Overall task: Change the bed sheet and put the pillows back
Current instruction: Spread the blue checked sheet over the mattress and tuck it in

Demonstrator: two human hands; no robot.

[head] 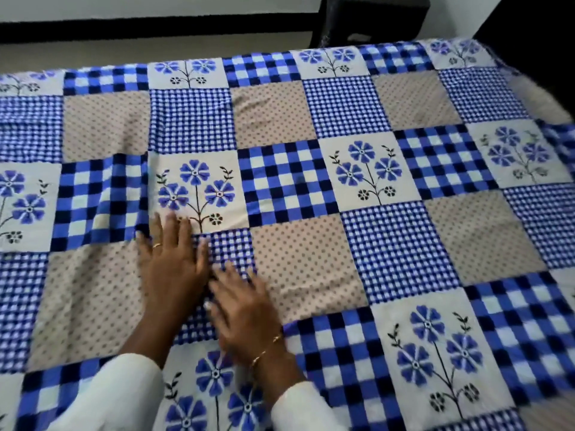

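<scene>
With the patchwork bed sheet point(311, 181) spread over the whole bed, the left hand point(174, 259) and right hand point(245, 309), flat, fingers spread, side by side at lower centre, should sweep outward toward the creases at left, pressing evenly.

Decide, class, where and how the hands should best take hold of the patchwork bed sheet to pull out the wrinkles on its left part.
Probably pinch the bed sheet along its left edge, coming from that side: the folds beside the left hand run across the bed, so pulling leftward should flatten them.
</scene>
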